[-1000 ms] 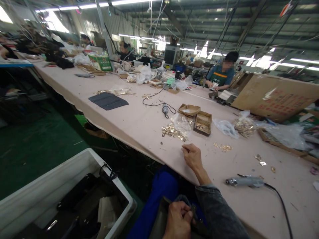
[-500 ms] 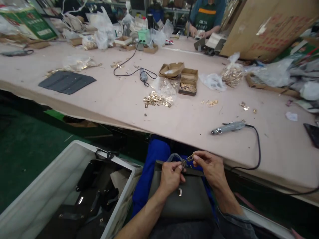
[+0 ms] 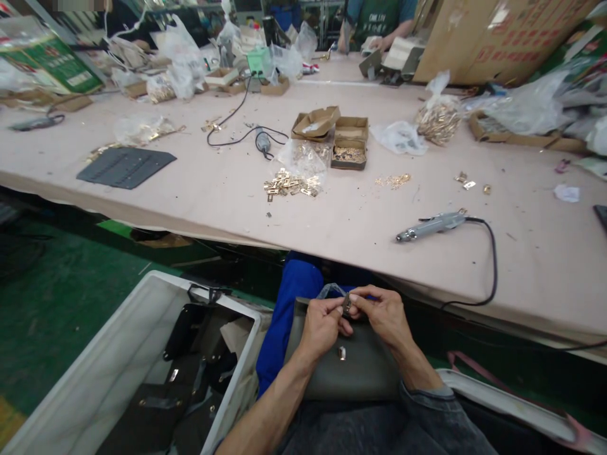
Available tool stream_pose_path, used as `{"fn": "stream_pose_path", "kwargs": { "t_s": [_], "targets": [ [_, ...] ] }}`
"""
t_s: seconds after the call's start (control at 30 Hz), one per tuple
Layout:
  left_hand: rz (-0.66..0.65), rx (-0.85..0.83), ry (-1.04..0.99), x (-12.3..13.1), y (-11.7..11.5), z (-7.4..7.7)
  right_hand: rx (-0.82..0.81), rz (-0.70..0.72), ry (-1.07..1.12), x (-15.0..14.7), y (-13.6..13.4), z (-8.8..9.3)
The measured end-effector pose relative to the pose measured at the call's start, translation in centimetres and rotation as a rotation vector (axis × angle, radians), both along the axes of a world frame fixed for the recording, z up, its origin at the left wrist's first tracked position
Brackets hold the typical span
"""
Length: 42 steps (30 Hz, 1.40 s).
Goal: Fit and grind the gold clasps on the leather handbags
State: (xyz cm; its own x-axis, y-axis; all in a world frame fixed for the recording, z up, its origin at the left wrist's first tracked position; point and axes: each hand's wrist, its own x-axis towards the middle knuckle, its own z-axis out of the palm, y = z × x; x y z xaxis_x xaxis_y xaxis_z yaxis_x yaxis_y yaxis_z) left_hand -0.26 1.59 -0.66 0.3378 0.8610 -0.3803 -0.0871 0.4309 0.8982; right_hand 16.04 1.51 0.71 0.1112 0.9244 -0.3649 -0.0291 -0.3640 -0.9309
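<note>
A dark grey-green bag [image 3: 360, 373] lies across my lap, with a small shiny metal fitting [image 3: 342, 354] on its front. My left hand [image 3: 321, 328] is closed in a pinch on a small dark strap tab [image 3: 347, 306] above the bag's upper part. Meeting it from the other side, my right hand [image 3: 383, 316] has thumb and fingertips pressed at the same tab. The gold rectangular plate it held is now mostly hidden by the fingers. A clear plastic-wrapped loop [image 3: 332, 289] shows just behind my left hand.
On the table [image 3: 227, 202] lie a pile of gold plates [image 3: 289, 184], small cardboard boxes [image 3: 349, 155], loose small fittings [image 3: 393, 181] and a corded electric screwdriver [image 3: 431, 226]. A white bin [image 3: 156, 281] holding dark bags stands at my left. Across the table, a person [image 3: 384, 25] works.
My right hand has moved left, bringing the gold plate against the strap tab in my left hand. The view has shifted slightly.
</note>
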Motion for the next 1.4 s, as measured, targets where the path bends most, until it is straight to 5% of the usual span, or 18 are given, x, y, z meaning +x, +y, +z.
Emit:
{"fn": "stream_pose_path", "kwargs": {
  "t_s": [1.13, 1.23, 1.4],
  "targets": [
    [-0.068, 0.138, 0.044, -0.5, -0.3, 0.2, -0.002, -0.091, -0.064, -1.2, -1.0, -0.9],
    [-0.026, 0.143, 0.058, -0.3, -0.3, 0.4, 0.058, 0.049, -0.036, 0.3, -0.4, -1.0],
    [-0.023, 0.136, 0.044, -0.4, -0.1, 0.7, 0.185, 0.484, -0.026, 3.6, 1.7, 0.0]
  ]
}}
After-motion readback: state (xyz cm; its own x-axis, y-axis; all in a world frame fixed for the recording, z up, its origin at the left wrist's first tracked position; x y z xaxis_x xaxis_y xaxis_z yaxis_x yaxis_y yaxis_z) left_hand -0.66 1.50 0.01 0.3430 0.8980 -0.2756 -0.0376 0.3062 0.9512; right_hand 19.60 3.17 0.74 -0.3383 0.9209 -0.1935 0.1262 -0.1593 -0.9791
